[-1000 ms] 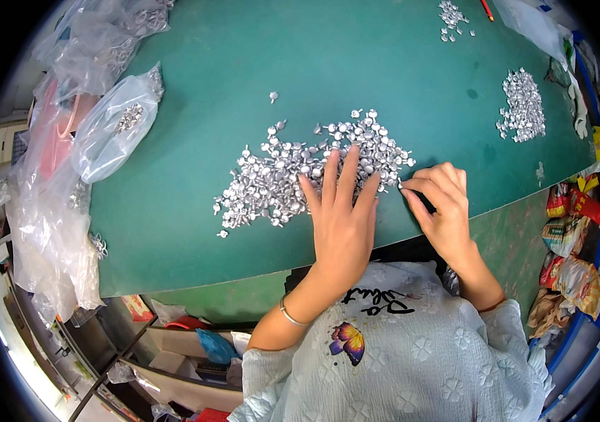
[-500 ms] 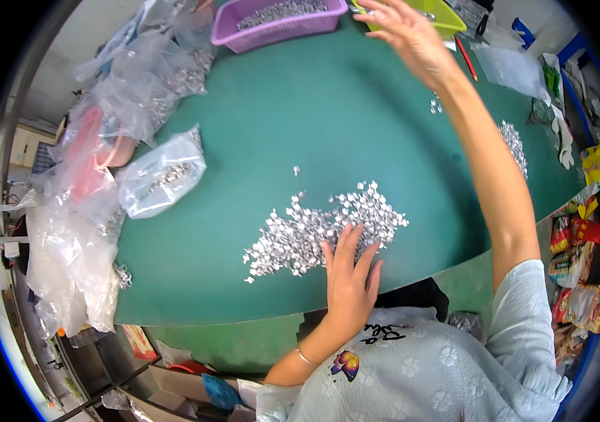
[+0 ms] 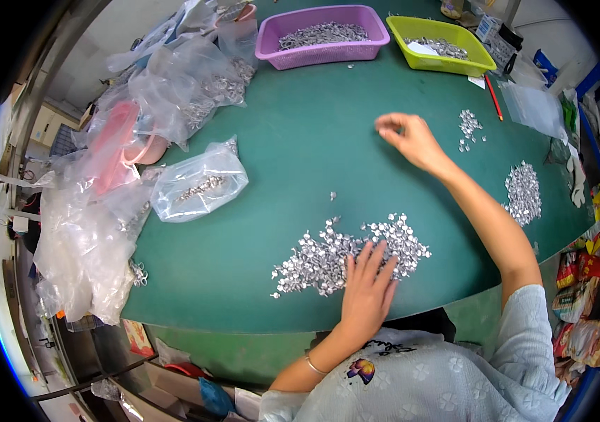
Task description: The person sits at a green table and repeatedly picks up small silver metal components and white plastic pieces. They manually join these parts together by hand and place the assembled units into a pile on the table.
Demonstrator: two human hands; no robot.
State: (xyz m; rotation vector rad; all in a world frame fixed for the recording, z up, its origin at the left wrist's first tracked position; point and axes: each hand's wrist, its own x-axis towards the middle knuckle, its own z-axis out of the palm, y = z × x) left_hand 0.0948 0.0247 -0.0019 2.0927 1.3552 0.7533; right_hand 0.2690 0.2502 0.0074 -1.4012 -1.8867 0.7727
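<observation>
A green table (image 3: 300,141) is filling most of the scene, giving everything a broad flat surface. Clear plastic bags (image 3: 67,239) are bunching along its left side, probably to leave the middle free. At the far edge a purple basket (image 3: 293,60) and a yellow-green basket (image 3: 447,66) are standing side by side, their walls containing small metal parts. The main pile of silvery, round-headed pieces (image 3: 314,264) is lying at the near middle, in front of the body — an easy place to reach. Beyond it to the left, a separate clear bag (image 3: 201,193) is keeping a few pieces together. The left hand (image 3: 363,295) is resting at the pile's near edge, its fingers loosely parted and extended, touching pieces and seemingly steadying or spreading them. The right hand (image 3: 412,141) is hovering over the table beyond the pile, thumb and fingers curling inward — whether they are pinching anything, I cannot tell. A smaller heap (image 3: 523,190) is sitting apart at the right, with a sparse scatter (image 3: 469,125) farther off. One lone piece (image 3: 333,196) is lying just beyond the main pile.
</observation>
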